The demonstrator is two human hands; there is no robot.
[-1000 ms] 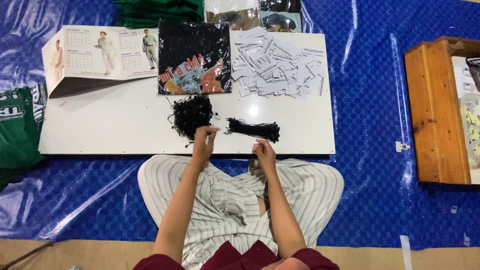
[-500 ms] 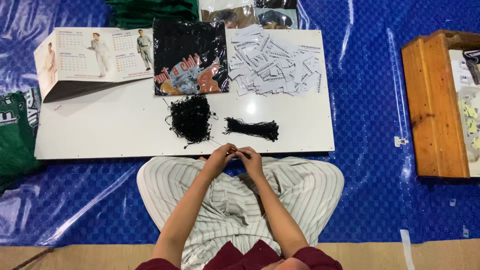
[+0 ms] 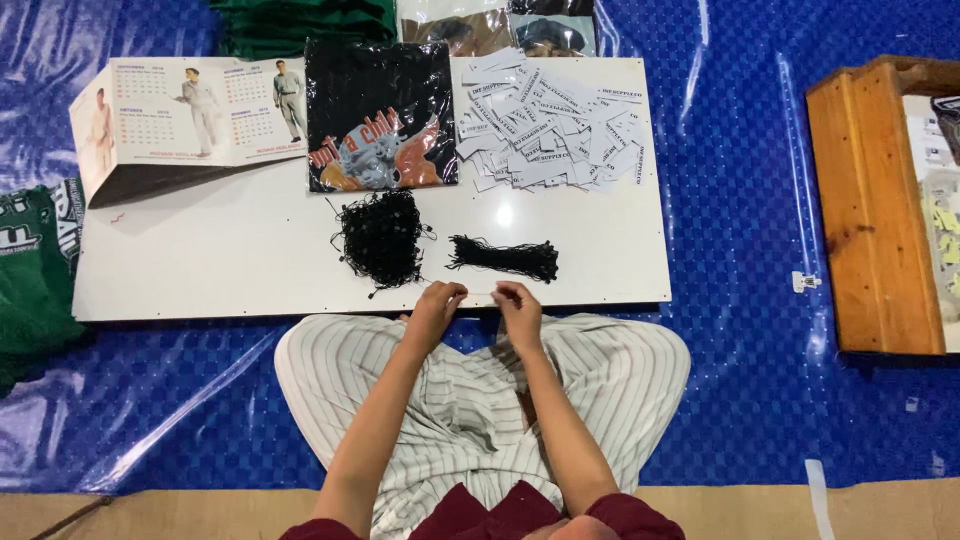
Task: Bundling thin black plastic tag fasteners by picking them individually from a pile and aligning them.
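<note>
My left hand (image 3: 436,306) and my right hand (image 3: 518,308) hover at the near edge of the white board (image 3: 230,280), a short gap between them. Both pinch the ends of a thin string (image 3: 480,293) stretched between the fingertips; it is very fine and hard to make out. Just beyond my left hand lies a tangled pile of black strings (image 3: 380,238). A neat bundle of black strings (image 3: 505,258) lies beyond my right hand. Farther back are a heap of white paper tags (image 3: 550,125) and a folded black printed garment (image 3: 380,120).
An open calendar (image 3: 190,110) stands at the board's far left. A wooden crate (image 3: 880,200) sits to the right on the blue tarp (image 3: 740,380). Green garments (image 3: 35,265) lie at the left, and a green stack (image 3: 300,25) lies behind the board. My striped trousers (image 3: 470,400) fill the foreground.
A second ago my left hand reached into the tangled pile and my right hand was by the bundle. Both drew back to the board's edge, met, then parted slightly.
</note>
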